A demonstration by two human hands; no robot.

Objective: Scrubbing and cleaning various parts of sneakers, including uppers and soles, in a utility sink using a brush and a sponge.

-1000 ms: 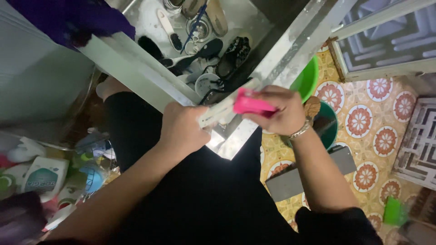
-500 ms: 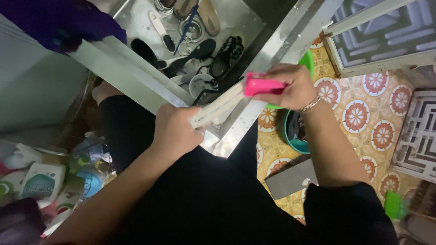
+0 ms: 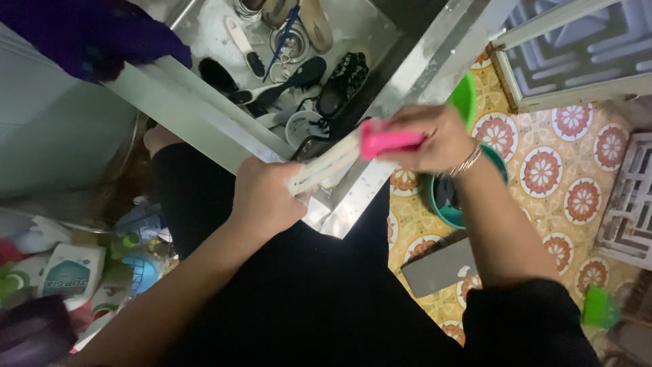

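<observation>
In the head view, the left hand (image 3: pixel 261 200) is closing its fingers around the near ends of a bundle of pale chopsticks (image 3: pixel 324 166); the sticks overlap too much to count. The right hand (image 3: pixel 435 136) is gripping one pink sponge (image 3: pixel 388 141) between thumb and fingers and pressing it around the far end of the chopsticks, so the sponge is sitting just beyond the left fingers, along the sticks. One thin bracelet (image 3: pixel 463 162) is circling the right wrist.

Just past both sets of fingers, one steel sink (image 3: pixel 370 24) is lying open, its corner rim passing under the chopsticks. Inside it, beyond the fingers, one dark ladle (image 3: pixel 288 81), one white spoon (image 3: pixel 239 42) with a dark tip, one black patterned dish (image 3: pixel 343 85) and one small round bowl (image 3: pixel 305 126) are lying close together, with more utensils further off, too jumbled to count.

Beside the right fingers, on the outer side, one green plastic bowl (image 3: pixel 464 98) is showing edge-on, and below the right wrist one teal basin (image 3: pixel 445 204) is standing on the patterned floor tiles (image 3: pixel 543 170). One grey flat block (image 3: pixel 438 265) is lying on the floor nearer the person. Well off from the left fingers, on the outer side, several bottles and pouches (image 3: pixel 68 272) are crowding together, and one purple cloth (image 3: pixel 88 34) is hanging beyond them
</observation>
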